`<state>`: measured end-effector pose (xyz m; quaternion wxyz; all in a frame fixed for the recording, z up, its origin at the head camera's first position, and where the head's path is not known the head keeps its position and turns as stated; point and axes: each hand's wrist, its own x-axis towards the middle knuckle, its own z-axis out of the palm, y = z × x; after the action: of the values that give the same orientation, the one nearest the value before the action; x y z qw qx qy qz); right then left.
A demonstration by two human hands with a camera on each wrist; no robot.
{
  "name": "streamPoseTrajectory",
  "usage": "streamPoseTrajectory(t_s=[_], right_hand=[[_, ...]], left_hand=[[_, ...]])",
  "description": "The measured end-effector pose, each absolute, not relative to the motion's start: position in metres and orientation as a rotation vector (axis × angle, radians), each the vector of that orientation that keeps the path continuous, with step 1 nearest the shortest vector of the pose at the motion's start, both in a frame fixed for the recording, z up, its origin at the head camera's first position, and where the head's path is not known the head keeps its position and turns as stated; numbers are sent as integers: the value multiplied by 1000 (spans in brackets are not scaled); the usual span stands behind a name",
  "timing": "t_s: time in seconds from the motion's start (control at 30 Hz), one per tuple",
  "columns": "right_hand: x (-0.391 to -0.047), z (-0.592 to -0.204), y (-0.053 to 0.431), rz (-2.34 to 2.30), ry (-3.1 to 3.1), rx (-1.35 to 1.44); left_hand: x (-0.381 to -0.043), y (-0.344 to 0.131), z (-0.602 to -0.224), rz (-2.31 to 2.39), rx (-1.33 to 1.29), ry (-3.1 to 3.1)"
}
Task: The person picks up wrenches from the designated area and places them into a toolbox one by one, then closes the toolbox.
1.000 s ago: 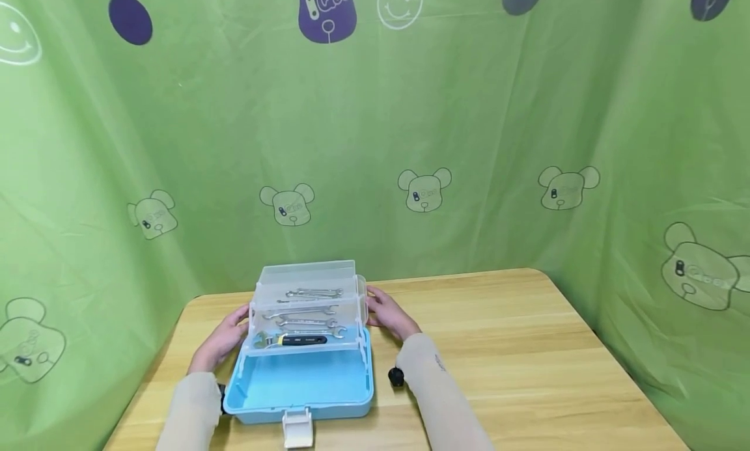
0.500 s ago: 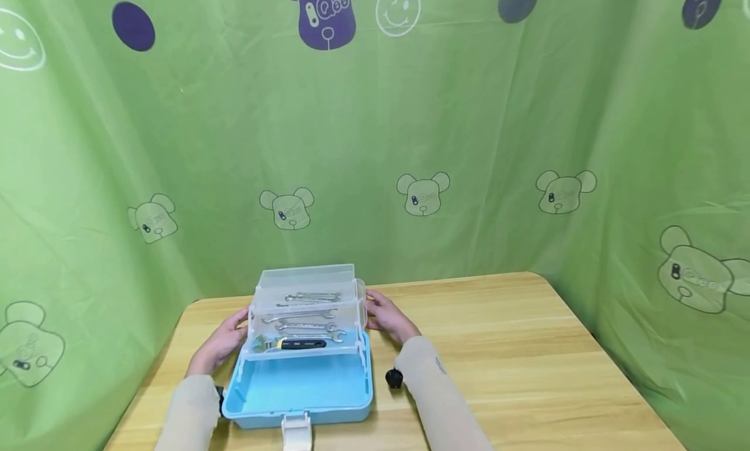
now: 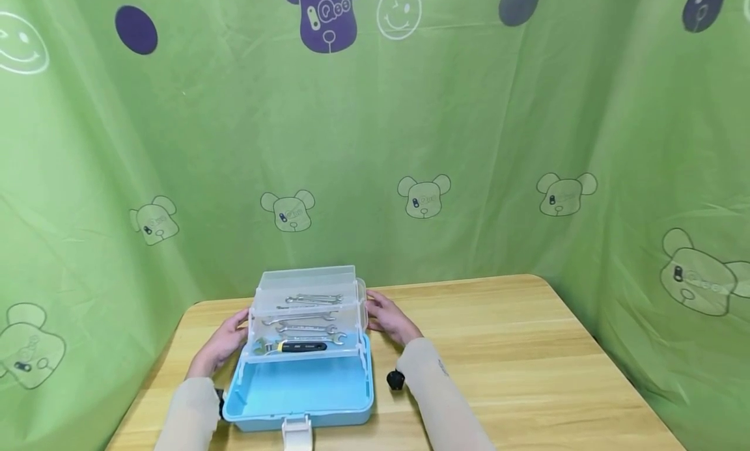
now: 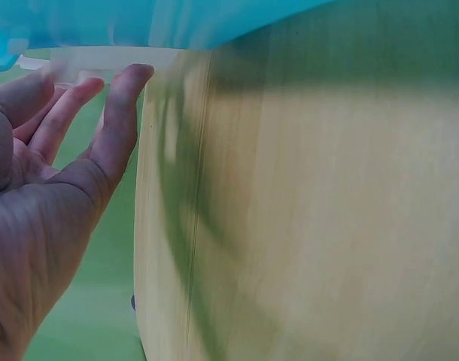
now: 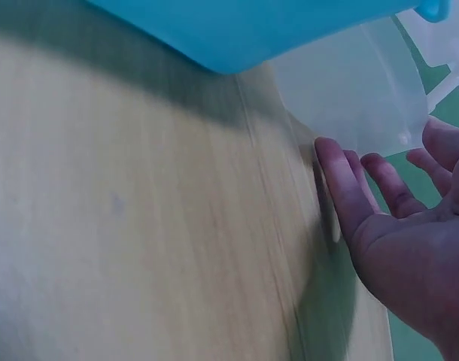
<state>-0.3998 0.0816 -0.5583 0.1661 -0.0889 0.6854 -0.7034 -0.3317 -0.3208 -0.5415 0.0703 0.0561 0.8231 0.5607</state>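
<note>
A light-blue toolbox (image 3: 342,417) stands open on the table. Its translucent tiered trays (image 3: 306,276) are spread up and back above the blue base. Several silver wrenches (image 3: 306,328) lie in the trays, and an adjustable wrench (image 3: 301,347) with a black and yellow handle is in the lowest one. My left hand (image 3: 221,342) is at the left side of the trays, its fingertips right at the translucent plastic in the left wrist view. On the opposite side my right hand (image 3: 391,317) touches the translucent lid (image 5: 357,90) with extended fingers.
A white latch (image 3: 297,433) hangs down from the toolbox front. The wooden table (image 3: 498,360) extends to the right, and a green printed curtain (image 3: 363,138) surrounds it at the back and sides.
The head view has tilted up slightly, so everything sits a little lower in it. Both hands keep their places at the sides of the toolbox.
</note>
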Motion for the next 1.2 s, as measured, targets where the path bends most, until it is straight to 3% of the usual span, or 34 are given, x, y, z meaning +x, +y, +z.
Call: streamPoseTrajectory(t_s=[0.9,1.2], right_hand=[[-391,-537,83,-2132,2018,-491],[-387,-524,87,-2153,2014,-451]], left_hand=[[-326,-328,-524,1907,335,2457],[-325,-330,-504,1832,216,2478]])
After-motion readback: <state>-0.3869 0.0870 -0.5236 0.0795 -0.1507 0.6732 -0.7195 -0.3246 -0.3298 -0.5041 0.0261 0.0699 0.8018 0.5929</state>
